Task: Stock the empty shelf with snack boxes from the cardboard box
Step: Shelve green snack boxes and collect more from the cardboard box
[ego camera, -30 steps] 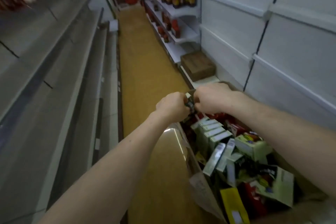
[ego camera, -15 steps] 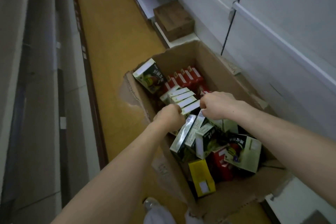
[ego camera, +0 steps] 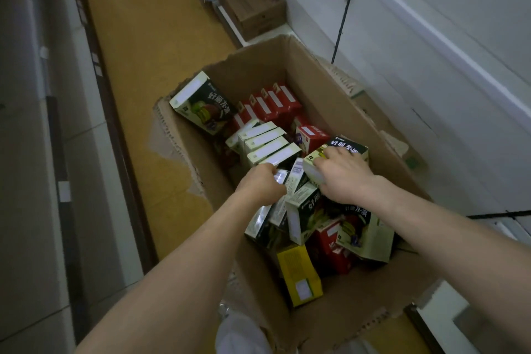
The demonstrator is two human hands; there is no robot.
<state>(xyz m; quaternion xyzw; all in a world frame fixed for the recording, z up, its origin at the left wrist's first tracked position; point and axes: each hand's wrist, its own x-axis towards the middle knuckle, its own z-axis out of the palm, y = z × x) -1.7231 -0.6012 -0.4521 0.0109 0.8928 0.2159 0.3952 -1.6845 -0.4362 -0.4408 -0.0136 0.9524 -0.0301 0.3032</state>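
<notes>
An open cardboard box [ego camera: 339, 89] stands on the aisle floor, filled with several snack boxes: green-and-black ones, red ones [ego camera: 273, 103] at the far end and a yellow one [ego camera: 298, 273] near me. Both my hands are down inside it. My left hand [ego camera: 260, 185] curls round the end of a narrow green-and-black box [ego camera: 283, 178] beside an upright row of the same kind [ego camera: 265, 142]. My right hand [ego camera: 343, 174] grips another green-and-black snack box [ego camera: 349, 149] lying flat at the box's right side.
White empty shelves [ego camera: 436, 46] run along the right, right beside the cardboard box. A dark wooden crate [ego camera: 253, 3] sits on the bottom shelf further ahead. Grey shelving [ego camera: 31, 123] lines the left of the yellow-brown floor [ego camera: 138, 37]. A pale object [ego camera: 238, 333] lies near my feet.
My view dropped from the aisle down to the cardboard box. Both hands went from the box's rim into it and spread apart, each closing on a green-and-black snack box.
</notes>
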